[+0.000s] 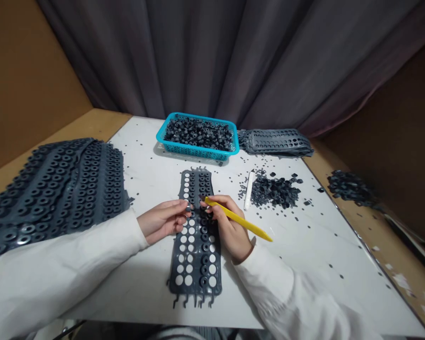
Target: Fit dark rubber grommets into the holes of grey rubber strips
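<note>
A narrow dark grey rubber sheet [198, 245] lies lengthwise before me on the white table. It has rows of round openings, white where the table shows through, and rows of raised ring-shaped pieces. My left hand [167, 218] is above its left edge, pinching a small dark rubber ring [188, 208] between thumb and fingers. Just right of it, my right hand [230, 224] grips a slim yellow pen-shaped tool [244, 220]. The tool's dark tip points left, close to the ring; whether they touch I cannot tell.
A blue basket [198, 153] full of small dark rings stands behind the sheet. Large ringed rubber sheets [67, 179] are stacked at left, punched sheets [278, 141] at back right. Right of centre lie a white stick-like tool [248, 191] and a pile of dark scraps [276, 189].
</note>
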`<state>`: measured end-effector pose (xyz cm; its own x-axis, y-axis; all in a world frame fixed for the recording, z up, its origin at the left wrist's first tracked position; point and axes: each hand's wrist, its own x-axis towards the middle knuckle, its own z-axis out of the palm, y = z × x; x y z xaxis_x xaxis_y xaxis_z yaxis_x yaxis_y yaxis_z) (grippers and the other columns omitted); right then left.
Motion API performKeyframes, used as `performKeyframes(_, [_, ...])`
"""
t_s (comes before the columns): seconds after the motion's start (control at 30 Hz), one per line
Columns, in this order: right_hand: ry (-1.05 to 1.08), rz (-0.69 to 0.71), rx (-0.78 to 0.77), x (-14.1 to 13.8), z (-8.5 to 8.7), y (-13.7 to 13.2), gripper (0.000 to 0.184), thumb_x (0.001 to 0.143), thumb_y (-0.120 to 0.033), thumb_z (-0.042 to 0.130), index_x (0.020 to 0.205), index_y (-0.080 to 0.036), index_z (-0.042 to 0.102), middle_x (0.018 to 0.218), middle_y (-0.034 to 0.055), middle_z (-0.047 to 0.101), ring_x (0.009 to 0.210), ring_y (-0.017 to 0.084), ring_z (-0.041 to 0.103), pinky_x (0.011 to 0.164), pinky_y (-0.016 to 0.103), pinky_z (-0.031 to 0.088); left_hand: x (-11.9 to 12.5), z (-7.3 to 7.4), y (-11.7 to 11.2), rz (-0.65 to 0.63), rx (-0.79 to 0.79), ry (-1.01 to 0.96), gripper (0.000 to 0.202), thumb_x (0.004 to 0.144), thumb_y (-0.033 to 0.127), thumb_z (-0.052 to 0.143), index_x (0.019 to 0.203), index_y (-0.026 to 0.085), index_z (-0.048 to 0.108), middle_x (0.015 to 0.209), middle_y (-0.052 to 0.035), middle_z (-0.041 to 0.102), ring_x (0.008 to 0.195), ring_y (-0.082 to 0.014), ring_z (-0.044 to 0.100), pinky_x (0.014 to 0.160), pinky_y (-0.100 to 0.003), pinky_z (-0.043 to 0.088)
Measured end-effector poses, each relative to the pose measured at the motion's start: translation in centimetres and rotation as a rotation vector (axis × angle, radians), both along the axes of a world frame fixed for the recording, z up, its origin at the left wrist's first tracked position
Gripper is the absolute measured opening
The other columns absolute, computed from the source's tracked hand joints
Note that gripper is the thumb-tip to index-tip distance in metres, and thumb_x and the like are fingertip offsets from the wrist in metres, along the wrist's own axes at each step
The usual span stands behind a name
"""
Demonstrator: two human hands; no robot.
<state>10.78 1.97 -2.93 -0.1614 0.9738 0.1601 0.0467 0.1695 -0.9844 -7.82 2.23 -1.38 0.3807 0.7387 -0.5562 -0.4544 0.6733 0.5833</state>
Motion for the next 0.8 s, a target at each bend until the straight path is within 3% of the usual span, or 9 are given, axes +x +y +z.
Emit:
performKeyframes(0.07, [0.016, 0.028, 0.049, -0.1, 0.5, -0.4, 0.018, 0.092, -0.033, 0.044, 0.101, -0.023, 0.056, 0.097, 0.0041, 0.071, 0.084, 0.017, 0.066, 0.074, 0.03, 0.05, 0.2, 0.1, -0.2, -0.001, 0.004, -0.007, 0.026, 0.067, 0.025, 0.077, 0.077, 0.012, 0.056, 0.066, 0.0012, 0.054, 0.049, -0.0028, 0.042, 0.044, -0.013, 0.034])
performKeyframes(0.13, [0.027, 0.036, 0.068, -0.1, 1.0, -0.7, 0.014, 0.093, -0.031, 0.042, 0.091, -0.023, 0.054, 0.098, 0.0051, 0.072, 0.088, 0.017, 0.067, 0.08, 0.032, 0.049, 0.5, 0.2, -0.4, -0.015, 0.019, 0.004, 0.029, 0.066, 0.027, 0.078, 0.079, 0.012, 0.057, 0.068, 0.0016, 0.053, 0.05, -0.0025, 0.041, 0.045, -0.013, 0.033])
performKeyframes(0.23, [0.028, 0.038, 0.076, -0.2, 1.5, -0.9, 0.014, 0.088, -0.027, 0.052, 0.078, -0.023, 0.043, 0.098, 0.0067, 0.072, 0.09, 0.018, 0.067, 0.082, 0.034, 0.049, 0.8, 0.5, -0.7, -0.052, 0.034, 0.028, 0.032, 0.065, 0.031, 0.078, 0.081, 0.012, 0.058, 0.071, 0.0013, 0.054, 0.053, -0.003, 0.042, 0.047, -0.014, 0.033])
performKeyframes(0.37, [0.038, 0.028, 0.128, -0.5, 1.5, -1.1, 0.033, 0.075, -0.02, 0.068, 0.076, -0.024, 0.034, 0.095, 0.0067, 0.072, 0.086, 0.019, 0.068, 0.081, 0.036, 0.05, 1.2, 0.4, -0.9, -0.088, 0.046, 0.047, 0.033, 0.064, 0.034, 0.079, 0.08, 0.013, 0.058, 0.072, 0.0014, 0.054, 0.054, -0.0036, 0.041, 0.048, -0.015, 0.032])
performKeyframes(0.5, [0.008, -0.003, 0.12, -0.8, 1.7, -1.1, 0.035, 0.075, -0.019, 0.066, 0.073, -0.024, 0.031, 0.081, 0.0039, 0.073, 0.07, 0.018, 0.068, 0.07, 0.033, 0.051, 1.3, 0.0, -0.9, -0.143, 0.124, 0.148, 0.032, 0.067, 0.038, 0.075, 0.08, 0.011, 0.062, 0.068, 0.0004, 0.055, 0.054, -0.0049, 0.04, 0.048, -0.016, 0.031])
performKeyframes(0.57, [-0.038, -0.025, 0.138, 0.1, 2.3, -0.3, 0.034, 0.075, -0.02, 0.065, 0.072, -0.024, 0.031, 0.075, 0.0029, 0.072, 0.066, 0.018, 0.067, 0.068, 0.033, 0.051, 1.1, -0.1, -0.8, -0.182, 0.175, 0.214, 0.038, 0.069, 0.04, 0.072, 0.09, 0.011, 0.063, 0.077, -0.0042, 0.061, 0.058, -0.0069, 0.045, 0.051, -0.018, 0.035])
performKeyframes(0.67, [-0.161, -0.217, 0.251, 4.3, 3.7, 2.2, 0.031, 0.073, -0.021, 0.065, 0.072, -0.023, 0.035, 0.073, 0.0024, 0.07, 0.072, 0.019, 0.067, 0.073, 0.034, 0.05, 0.4, 0.0, -0.4, -0.214, 0.304, 0.36, 0.046, 0.073, 0.043, 0.067, 0.107, 0.013, 0.059, 0.095, -0.0098, 0.064, 0.068, -0.0117, 0.052, 0.059, -0.024, 0.041])
performKeyframes(0.8, [-0.533, -0.696, 0.29, 12.5, 4.2, 6.0, 0.028, 0.065, -0.02, 0.065, 0.069, -0.023, 0.037, 0.069, 0.0023, 0.068, 0.07, 0.021, 0.066, 0.073, 0.034, 0.047, -0.7, -0.2, 0.3, -0.302, 0.725, 0.887, 0.028, 0.074, 0.037, 0.063, 0.092, 0.015, 0.063, 0.079, -0.0041, 0.062, 0.068, -0.0148, 0.051, 0.063, -0.028, 0.041])
